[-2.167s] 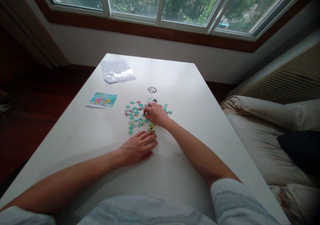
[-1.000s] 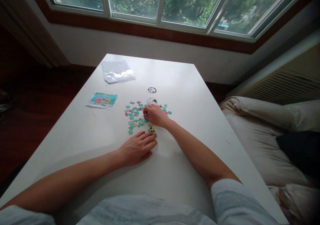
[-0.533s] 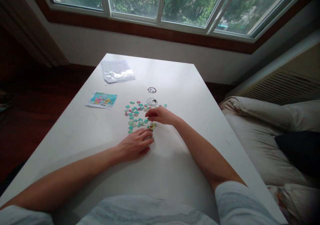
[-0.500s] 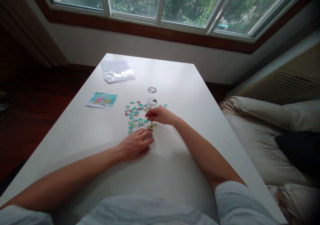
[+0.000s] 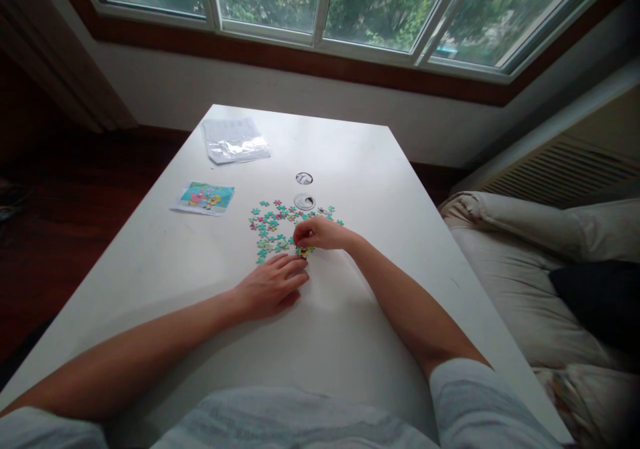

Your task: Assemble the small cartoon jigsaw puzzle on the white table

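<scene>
My left hand (image 5: pixel 274 282) lies flat on the white table, fingers stretched out. Its fingertips touch the near edge of a small joined puzzle section (image 5: pixel 304 252), yellow with a cartoon character. Just above that section, my right hand (image 5: pixel 323 233) is closed in a pinch on a puzzle piece, mostly hidden by the fingers. Loose puzzle pieces (image 5: pixel 271 224), mainly teal with some pink, are spread to the left of and beyond my right hand. Part of the joined section is covered by both hands.
A printed reference picture (image 5: pixel 207 198) lies on the left of the white table (image 5: pixel 360 342). Behind it is a clear plastic bag (image 5: pixel 236 141) with paper. Two round inserts (image 5: pixel 304 201) are set in the tabletop. A beige sofa (image 5: pixel 505 269) stands to the right.
My right hand has come from among the loose pieces, slightly right and nearer, to the joined section. My left hand and that section have shifted a little.
</scene>
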Demonstrator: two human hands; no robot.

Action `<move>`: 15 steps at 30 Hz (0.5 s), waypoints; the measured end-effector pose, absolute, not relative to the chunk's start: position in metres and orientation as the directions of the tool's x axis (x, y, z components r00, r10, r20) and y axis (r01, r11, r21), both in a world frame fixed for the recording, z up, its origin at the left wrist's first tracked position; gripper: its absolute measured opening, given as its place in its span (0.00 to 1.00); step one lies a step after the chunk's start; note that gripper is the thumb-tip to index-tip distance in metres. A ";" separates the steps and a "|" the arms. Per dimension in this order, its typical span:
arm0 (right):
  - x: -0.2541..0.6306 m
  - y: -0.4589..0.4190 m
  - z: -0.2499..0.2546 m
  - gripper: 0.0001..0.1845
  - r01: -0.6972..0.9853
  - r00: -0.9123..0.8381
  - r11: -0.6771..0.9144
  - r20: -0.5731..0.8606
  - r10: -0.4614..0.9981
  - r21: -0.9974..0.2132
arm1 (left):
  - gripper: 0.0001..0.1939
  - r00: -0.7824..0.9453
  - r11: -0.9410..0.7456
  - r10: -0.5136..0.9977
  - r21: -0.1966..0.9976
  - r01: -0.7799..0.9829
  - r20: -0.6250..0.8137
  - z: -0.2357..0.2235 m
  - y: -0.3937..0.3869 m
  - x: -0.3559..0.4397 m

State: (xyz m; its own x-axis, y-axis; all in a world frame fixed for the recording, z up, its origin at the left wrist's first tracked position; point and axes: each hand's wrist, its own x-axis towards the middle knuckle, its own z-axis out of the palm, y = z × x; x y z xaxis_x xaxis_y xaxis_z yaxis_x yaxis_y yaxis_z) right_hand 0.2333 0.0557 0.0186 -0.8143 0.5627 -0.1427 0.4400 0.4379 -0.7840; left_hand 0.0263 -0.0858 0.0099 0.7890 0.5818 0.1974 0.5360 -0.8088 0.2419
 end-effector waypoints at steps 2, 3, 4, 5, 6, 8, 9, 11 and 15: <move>0.232 0.054 0.018 0.07 0.461 -0.807 0.446 -0.153 0.571 -0.767 | 0.17 0.788 -0.808 0.583 0.240 0.538 0.196 0.010 -0.086 0.026; 0.232 0.054 0.018 0.07 0.472 -0.802 0.459 -0.150 0.578 -0.753 | 0.17 0.788 -0.808 0.583 0.238 0.539 0.196 0.011 -0.086 0.026; 0.231 0.053 0.018 0.07 0.481 -0.797 0.474 -0.143 0.587 -0.737 | 0.17 0.788 -0.808 0.583 0.237 0.539 0.198 0.011 -0.086 0.026; 0.231 0.053 0.017 0.07 0.488 -0.792 0.488 -0.133 0.596 -0.724 | 0.17 0.787 -0.808 0.584 0.237 0.540 0.200 0.011 -0.086 0.026; 0.230 0.053 0.017 0.07 0.492 -0.789 0.500 -0.122 0.602 -0.713 | 0.17 0.785 -0.808 0.584 0.236 0.540 0.204 0.011 -0.086 0.027; 0.230 0.053 0.017 0.07 0.492 -0.789 0.520 -0.104 0.606 -0.699 | 0.17 0.785 -0.809 0.583 0.236 0.539 0.208 0.012 -0.086 0.027; 0.230 0.053 0.017 0.07 0.491 -0.790 0.529 -0.097 0.606 -0.692 | 0.17 0.785 -0.809 0.583 0.235 0.539 0.207 0.012 -0.086 0.027; 0.229 0.052 0.017 0.07 0.484 -0.800 0.554 -0.085 0.594 -0.678 | 0.17 0.787 -0.810 0.582 0.233 0.538 0.204 0.012 -0.086 0.027; 0.227 0.051 0.019 0.08 0.452 -0.831 0.622 -0.049 0.553 -0.639 | 0.17 0.788 -0.811 0.581 0.233 0.538 0.203 0.012 -0.086 0.027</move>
State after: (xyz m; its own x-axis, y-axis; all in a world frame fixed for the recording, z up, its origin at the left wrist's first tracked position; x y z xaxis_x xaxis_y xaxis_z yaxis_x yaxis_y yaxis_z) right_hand 0.2271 0.0512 0.0185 -0.8315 0.5534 -0.0494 0.4521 0.6223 -0.6390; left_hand 0.0271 -0.0859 0.0122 0.7883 0.5810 0.2026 0.5376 -0.8105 0.2326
